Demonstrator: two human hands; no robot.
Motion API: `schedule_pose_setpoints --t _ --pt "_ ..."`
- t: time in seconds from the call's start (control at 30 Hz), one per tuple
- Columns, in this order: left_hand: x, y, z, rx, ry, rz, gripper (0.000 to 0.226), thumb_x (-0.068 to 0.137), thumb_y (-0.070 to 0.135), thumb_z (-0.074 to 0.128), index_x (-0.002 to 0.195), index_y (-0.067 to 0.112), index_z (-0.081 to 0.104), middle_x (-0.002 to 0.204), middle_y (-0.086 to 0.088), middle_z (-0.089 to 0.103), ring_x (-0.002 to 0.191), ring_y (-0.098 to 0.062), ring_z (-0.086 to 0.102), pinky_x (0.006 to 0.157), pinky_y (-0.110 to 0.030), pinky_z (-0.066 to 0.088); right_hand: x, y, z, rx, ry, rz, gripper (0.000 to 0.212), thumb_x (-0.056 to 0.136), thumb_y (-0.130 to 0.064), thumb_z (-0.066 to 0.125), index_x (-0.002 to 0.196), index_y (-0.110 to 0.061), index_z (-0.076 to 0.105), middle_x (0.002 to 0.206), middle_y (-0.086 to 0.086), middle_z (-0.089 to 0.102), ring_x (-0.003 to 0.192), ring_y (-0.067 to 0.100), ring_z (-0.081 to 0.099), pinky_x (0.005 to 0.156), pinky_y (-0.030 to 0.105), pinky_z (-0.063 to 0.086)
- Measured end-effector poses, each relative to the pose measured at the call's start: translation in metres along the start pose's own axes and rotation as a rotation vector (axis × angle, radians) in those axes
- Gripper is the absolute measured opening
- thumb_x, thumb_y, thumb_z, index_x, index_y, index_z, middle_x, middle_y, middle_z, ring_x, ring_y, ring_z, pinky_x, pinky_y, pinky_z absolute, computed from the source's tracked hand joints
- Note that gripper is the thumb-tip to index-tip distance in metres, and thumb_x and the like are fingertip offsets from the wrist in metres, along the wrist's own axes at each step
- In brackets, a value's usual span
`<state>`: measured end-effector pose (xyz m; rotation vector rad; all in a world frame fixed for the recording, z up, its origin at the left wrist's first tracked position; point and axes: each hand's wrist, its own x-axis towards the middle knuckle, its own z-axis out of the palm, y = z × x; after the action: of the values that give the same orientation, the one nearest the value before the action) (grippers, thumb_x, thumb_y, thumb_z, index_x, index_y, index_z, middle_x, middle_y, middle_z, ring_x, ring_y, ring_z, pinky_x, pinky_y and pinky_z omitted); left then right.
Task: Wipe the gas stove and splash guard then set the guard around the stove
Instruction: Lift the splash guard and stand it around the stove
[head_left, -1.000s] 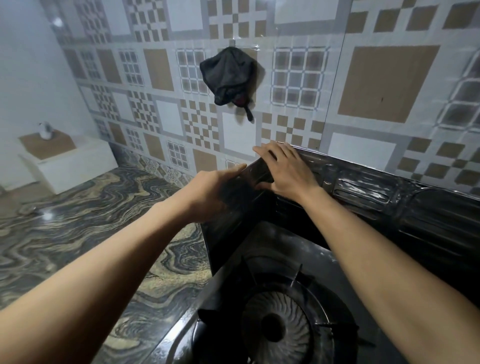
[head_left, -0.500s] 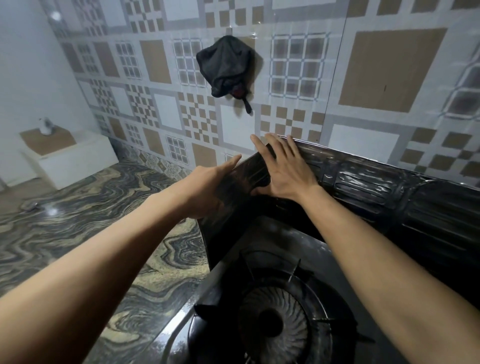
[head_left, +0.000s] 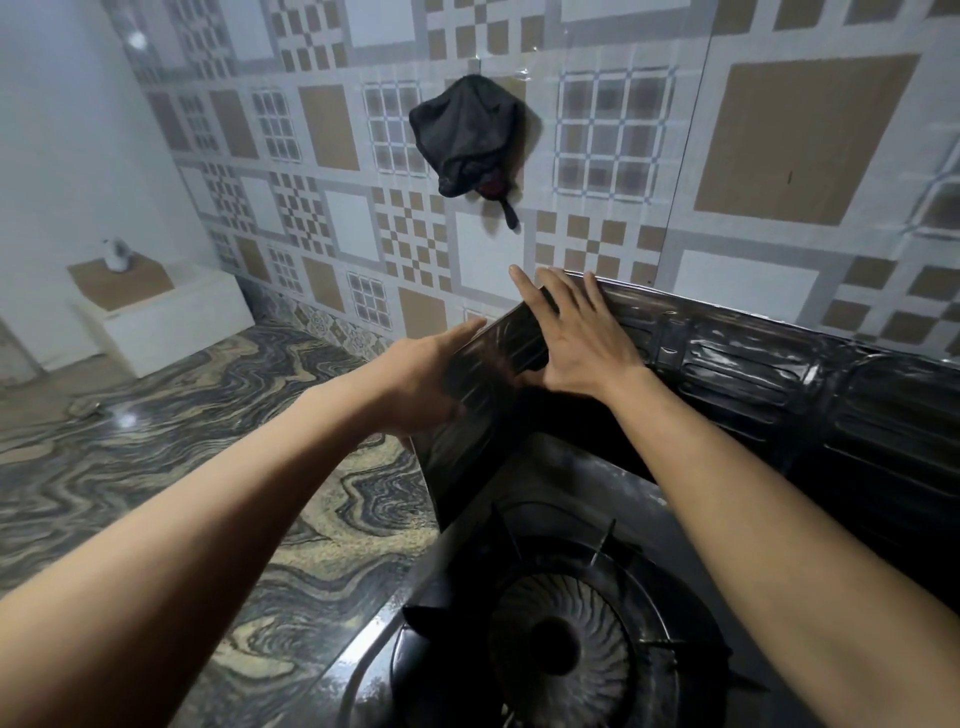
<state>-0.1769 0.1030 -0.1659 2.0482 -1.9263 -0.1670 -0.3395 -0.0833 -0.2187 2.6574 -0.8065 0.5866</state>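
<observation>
Noted guard (head_left: 753, 364), black and ribbed, standing upright around the back and left side of the stove (head_left: 587, 493), back panel just in front of the tiled wall (head_left: 805, 140), left panel angled forward along the stove's left edge. Found right hand (head_left: 576, 343) flat on the inner face at the guard's corner fold, fingers (head_left: 558, 293) straight and spread, tips reaching over the top rim; nothing held. Found left hand (head_left: 415, 379) against the outer face of the left panel, thumb straight along the top rim and touching it; other fingers hidden behind the panel and blurred, so cannot tell how far curled or whether gripping. Logged burner (head_left: 561, 660) with pan supports in the foreground, below both forearms. Logged dark cloth (head_left: 467, 135) hanging on the wall above the hands, well apart from the guard. Logged marbled tabletop (head_left: 182, 467) left of the stove, white box (head_left: 171, 322) near its far end
</observation>
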Motion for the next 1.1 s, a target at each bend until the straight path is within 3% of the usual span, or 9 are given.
schedule_pose_setpoints --t 0.07,0.2,0.37,0.47,0.57,0.67,0.8,0.97,1.1 --pt "0.003 0.002 -0.003 -0.020 0.004 -0.031 0.087 0.076 0.018 0.075 0.151 0.037 0.034 0.127 -0.008 0.066 0.112 -0.026 0.061 0.084 -0.023 0.040 -0.001 0.002 -0.007 0.057 -0.043 -0.028 0.129 0.071 -0.075 0.067 0.156 -0.025 -0.016 0.166 0.015 0.007 0.153 0.030 0.002 0.122 0.053 0.002" --pt "0.010 0.006 -0.006 -0.055 -0.064 -0.078 0.087 0.076 0.027 0.072 0.152 0.036 0.030 0.116 -0.005 0.071 0.106 -0.024 0.064 0.086 -0.029 0.047 -0.013 0.008 -0.024 0.151 -0.073 -0.020 0.118 0.079 -0.052 0.075 0.158 -0.025 -0.009 0.167 0.010 0.000 0.153 0.023 -0.001 0.124 0.045 0.003" --pt "0.022 0.026 -0.003 -0.113 -0.136 -0.111 0.088 0.076 0.016 0.068 0.152 0.032 0.027 0.138 -0.008 0.057 0.118 -0.026 0.056 0.087 -0.028 0.042 -0.056 0.026 -0.048 -0.015 -0.056 0.044 0.077 0.090 -0.030 0.066 0.156 -0.016 0.028 0.161 0.019 0.024 0.150 0.032 0.022 0.124 0.042 0.012" --pt "0.028 0.038 0.000 -0.139 -0.120 -0.078 0.074 0.074 0.015 0.069 0.142 0.029 0.044 0.126 -0.006 0.064 0.097 -0.020 0.054 0.080 -0.026 0.039 -0.087 0.036 -0.056 -0.177 -0.100 0.064 0.066 0.086 -0.017 0.067 0.148 -0.010 0.043 0.155 0.020 0.036 0.144 0.035 0.034 0.121 0.046 0.023" --pt "0.040 0.043 0.001 -0.150 -0.118 -0.085 0.083 0.077 0.011 0.064 0.151 0.027 0.032 0.134 -0.014 0.059 0.108 -0.027 0.056 0.088 -0.033 0.044 -0.115 0.042 -0.062 -0.404 -0.107 0.100 0.055 0.083 -0.009 0.066 0.137 -0.006 0.055 0.149 0.024 0.045 0.137 0.039 0.042 0.111 0.050 0.033" --pt "0.054 0.044 0.002 -0.151 -0.125 -0.103 0.097 0.080 0.008 0.059 0.158 0.028 0.006 0.148 -0.020 0.046 0.130 -0.037 0.048 0.100 -0.038 0.040 -0.138 0.052 -0.058 -0.569 -0.209 0.178 0.058 0.097 -0.011 0.046 0.153 -0.011 0.030 0.163 0.024 0.013 0.150 0.039 0.016 0.119 0.054 0.015" --pt "0.065 0.044 0.007 -0.146 -0.162 -0.053 0.095 0.082 0.004 0.055 0.158 0.027 0.003 0.147 -0.022 0.046 0.131 -0.040 0.046 0.106 -0.043 0.038 -0.151 0.063 -0.051 -0.656 -0.322 0.218 0.071 0.102 -0.010 0.038 0.158 -0.019 -0.003 0.160 0.018 -0.024 0.148 0.036 -0.022 0.119 0.054 -0.008" --pt "0.069 0.040 0.013 -0.160 -0.162 0.054 0.084 0.084 0.005 0.056 0.155 0.027 0.017 0.128 -0.022 0.060 0.118 -0.041 0.055 0.098 -0.043 0.043 -0.139 0.059 -0.043 -0.683 -0.324 0.212 0.076 0.102 -0.011 0.037 0.155 -0.018 -0.017 0.160 0.016 -0.025 0.147 0.036 -0.022 0.121 0.055 -0.006" --pt "0.073 0.038 0.010 -0.201 -0.183 0.014 0.088 0.085 0.001 0.053 0.157 0.020 0.005 0.142 -0.024 0.050 0.130 -0.039 0.047 0.105 -0.040 0.037 -0.134 0.057 -0.043 -0.660 -0.320 0.212 0.076 0.099 -0.008 0.033 0.155 -0.016 -0.018 0.161 0.016 -0.023 0.147 0.036 -0.022 0.121 0.055 -0.005"
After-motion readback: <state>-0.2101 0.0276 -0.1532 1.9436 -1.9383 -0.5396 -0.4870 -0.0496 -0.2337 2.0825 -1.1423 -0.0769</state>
